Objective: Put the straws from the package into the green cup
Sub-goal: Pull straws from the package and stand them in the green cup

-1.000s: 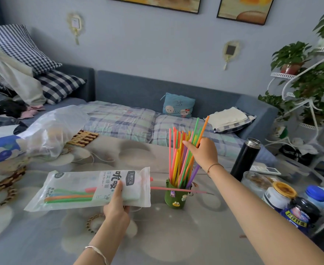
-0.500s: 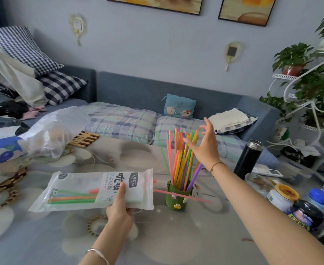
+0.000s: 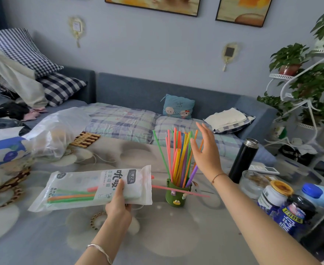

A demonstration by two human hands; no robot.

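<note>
A small green cup (image 3: pixel 177 196) stands on the table, full of upright coloured straws (image 3: pixel 178 157). My right hand (image 3: pixel 208 150) hovers open just right of the straw tops, fingers spread, holding nothing. My left hand (image 3: pixel 119 205) grips the translucent straw package (image 3: pixel 84 188), held flat to the left of the cup. Inside the package lie a few green and orange straws (image 3: pixel 71 197). A pink straw (image 3: pixel 180 191) sticks out of the package's open right end and crosses in front of the cup.
A black thermos (image 3: pixel 243 160), a glass jar (image 3: pixel 253 183) and several bottles (image 3: pixel 291 213) crowd the table's right side. A clear plastic bag (image 3: pixel 52 134) and a wooden trivet (image 3: pixel 85 139) lie at the back left. A sofa runs behind the table.
My right hand let go of the straws it held in the cup, opened its fingers and drifted slightly right. The straws fanned out in the cup. The package stayed in my left hand.
</note>
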